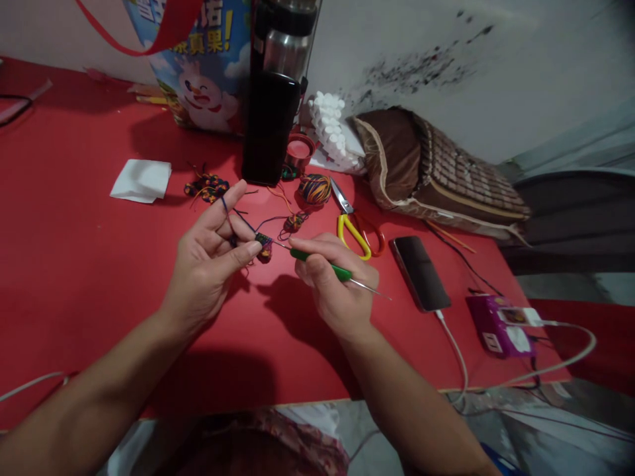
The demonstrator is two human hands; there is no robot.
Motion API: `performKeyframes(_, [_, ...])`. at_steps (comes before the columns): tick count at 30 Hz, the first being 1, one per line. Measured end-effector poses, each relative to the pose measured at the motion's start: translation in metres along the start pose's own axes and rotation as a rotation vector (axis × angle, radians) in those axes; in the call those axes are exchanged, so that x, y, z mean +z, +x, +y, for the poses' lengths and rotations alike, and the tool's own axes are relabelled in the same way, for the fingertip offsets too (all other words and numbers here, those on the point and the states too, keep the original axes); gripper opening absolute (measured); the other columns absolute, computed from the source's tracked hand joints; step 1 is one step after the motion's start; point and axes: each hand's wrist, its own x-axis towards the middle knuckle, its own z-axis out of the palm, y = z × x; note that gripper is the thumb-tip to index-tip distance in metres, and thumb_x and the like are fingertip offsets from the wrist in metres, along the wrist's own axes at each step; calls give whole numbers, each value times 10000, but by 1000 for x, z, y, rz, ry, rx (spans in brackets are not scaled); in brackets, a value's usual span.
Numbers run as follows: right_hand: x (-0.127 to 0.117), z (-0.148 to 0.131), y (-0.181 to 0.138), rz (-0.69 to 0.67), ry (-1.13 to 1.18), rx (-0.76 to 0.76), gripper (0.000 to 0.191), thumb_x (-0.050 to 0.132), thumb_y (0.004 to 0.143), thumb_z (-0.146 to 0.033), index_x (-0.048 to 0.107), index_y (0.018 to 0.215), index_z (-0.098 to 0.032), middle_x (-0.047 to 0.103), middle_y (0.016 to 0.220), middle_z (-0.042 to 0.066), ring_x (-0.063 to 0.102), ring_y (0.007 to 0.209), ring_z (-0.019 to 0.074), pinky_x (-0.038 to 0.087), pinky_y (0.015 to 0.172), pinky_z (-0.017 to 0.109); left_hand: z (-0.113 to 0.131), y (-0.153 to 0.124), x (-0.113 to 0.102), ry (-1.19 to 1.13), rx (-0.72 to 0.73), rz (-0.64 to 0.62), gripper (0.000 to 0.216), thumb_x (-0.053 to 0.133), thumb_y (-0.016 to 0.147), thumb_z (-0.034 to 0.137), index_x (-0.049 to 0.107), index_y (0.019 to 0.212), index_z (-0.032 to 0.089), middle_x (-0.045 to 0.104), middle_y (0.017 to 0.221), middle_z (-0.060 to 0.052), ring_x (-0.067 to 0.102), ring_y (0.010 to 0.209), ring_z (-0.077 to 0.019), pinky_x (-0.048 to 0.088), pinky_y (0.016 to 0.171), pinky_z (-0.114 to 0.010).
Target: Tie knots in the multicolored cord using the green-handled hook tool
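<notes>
My left hand (208, 261) pinches a small piece of multicoloured crochet work (264, 246) between thumb and fingers. Dark yarn runs from the piece up over the raised left index finger. Closed around the green handle of a crochet hook (342, 272) is my right hand (342, 284). The hook's thin metal tip meets the crochet piece; its other metal end sticks out to the right. Just beyond the hands lie a small tangle of yarn (294, 222) and a ball of multicoloured yarn (314, 190). Several small crocheted pieces (207, 187) rest behind the left hand.
Scissors (353, 228) with yellow and red handles lie beyond my right hand. A dark phone (270, 129) stands upright at the back; another phone (421, 273) charges at right. Also on the red table (74, 264) are a white paper (141, 180), a brown plaid cushion (441, 172) and a purple box (489, 324).
</notes>
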Motion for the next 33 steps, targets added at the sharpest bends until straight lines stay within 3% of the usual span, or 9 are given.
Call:
performKeyframes(18, [-14, -23, 12, -111, -172, -161, 222, 733, 1011, -227, 854, 1175, -314, 843, 938, 34, 709, 761, 174, 595, 704, 346, 1, 3, -2, -12, 30, -66, 573, 911, 795, 127, 798, 1331, 295, 698, 742, 28, 630, 652, -119, 540, 589, -225])
performKeyframes(28, [-18, -26, 14, -114, -161, -129, 191, 740, 1004, -259, 868, 1135, -315, 822, 863, 35, 686, 712, 183, 595, 679, 363, 5, 2, 1, -29, -36, -72, 566, 916, 780, 151, 776, 1322, 235, 659, 743, 18, 592, 649, -125, 519, 589, -246])
performKeyframes(33, [-19, -19, 12, -85, 32, 15, 145, 763, 998, -325, 885, 1073, -306, 767, 805, 34, 634, 657, 154, 522, 582, 308, 6, 3, 1, -56, -70, -86, 581, 915, 761, 134, 785, 1319, 234, 652, 756, 15, 596, 657, -135, 523, 585, -252])
